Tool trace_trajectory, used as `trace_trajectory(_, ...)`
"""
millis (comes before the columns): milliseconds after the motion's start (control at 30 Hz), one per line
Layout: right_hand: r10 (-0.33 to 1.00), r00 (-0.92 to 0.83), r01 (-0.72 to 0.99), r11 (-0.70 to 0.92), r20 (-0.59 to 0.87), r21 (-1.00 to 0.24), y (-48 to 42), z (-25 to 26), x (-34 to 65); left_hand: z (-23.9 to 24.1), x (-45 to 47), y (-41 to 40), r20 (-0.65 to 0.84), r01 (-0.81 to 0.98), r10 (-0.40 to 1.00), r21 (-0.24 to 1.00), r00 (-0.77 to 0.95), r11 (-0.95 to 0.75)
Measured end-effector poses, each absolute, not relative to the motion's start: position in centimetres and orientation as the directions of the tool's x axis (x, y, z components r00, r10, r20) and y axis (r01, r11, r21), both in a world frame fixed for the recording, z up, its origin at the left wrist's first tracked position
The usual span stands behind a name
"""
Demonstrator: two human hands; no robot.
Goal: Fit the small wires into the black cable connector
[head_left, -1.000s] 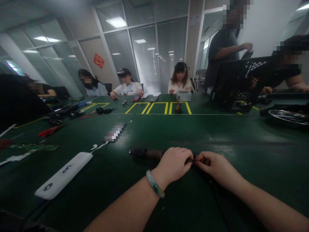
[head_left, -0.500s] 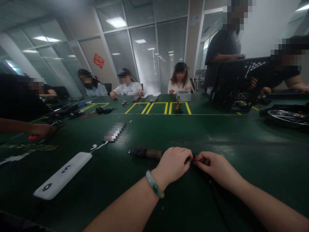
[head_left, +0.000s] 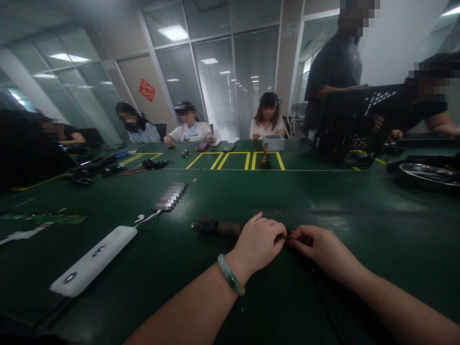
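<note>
A dark electric screwdriver (head_left: 228, 229) with a brownish middle section lies on the green table, its metal tip pointing left. My left hand (head_left: 260, 242), a jade-like bangle on its wrist, is closed over the tool's rear part, which it mostly hides. Close by on the right, my right hand (head_left: 316, 244) pinches something small and dark between thumb and fingertips, too small to name. The fingertips of both hands nearly meet there. From under the right hand a black cable (head_left: 325, 292) runs down toward the table's near edge.
A white power bank (head_left: 95, 261) marked 3 is wired to a phone (head_left: 170, 196) on the left. Circuit strips (head_left: 46, 219) lie farther left. Beyond are a black computer case (head_left: 352, 127), a round metal dish (head_left: 431, 175), bundled wires (head_left: 265, 158) and several people.
My left index finger has lifted slightly; both hands otherwise stay in place. At the left, another person's hand and the red item near it have gone from view.
</note>
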State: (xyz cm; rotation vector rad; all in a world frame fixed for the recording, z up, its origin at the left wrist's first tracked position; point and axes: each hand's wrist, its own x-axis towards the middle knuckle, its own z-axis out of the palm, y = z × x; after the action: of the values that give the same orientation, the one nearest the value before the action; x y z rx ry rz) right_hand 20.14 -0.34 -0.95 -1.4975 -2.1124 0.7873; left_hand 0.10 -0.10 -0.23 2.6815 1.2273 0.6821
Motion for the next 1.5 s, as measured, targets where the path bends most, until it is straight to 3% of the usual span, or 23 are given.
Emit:
trace_trajectory(967,0.946,-0.325,0.693,0.246,0.011,-0.677,-0.50,-0.60,19.87,-0.20,0.11,-0.08,0.361,0.656,0.713,0.287,0.600,-0.698)
trace_trajectory(1500,0.946,-0.325,0.697,0.247,0.011,-0.673,-0.43,-0.68,19.96,0.03,0.09,-0.23,0.335,0.712,0.763,0.285,0.553,-0.642)
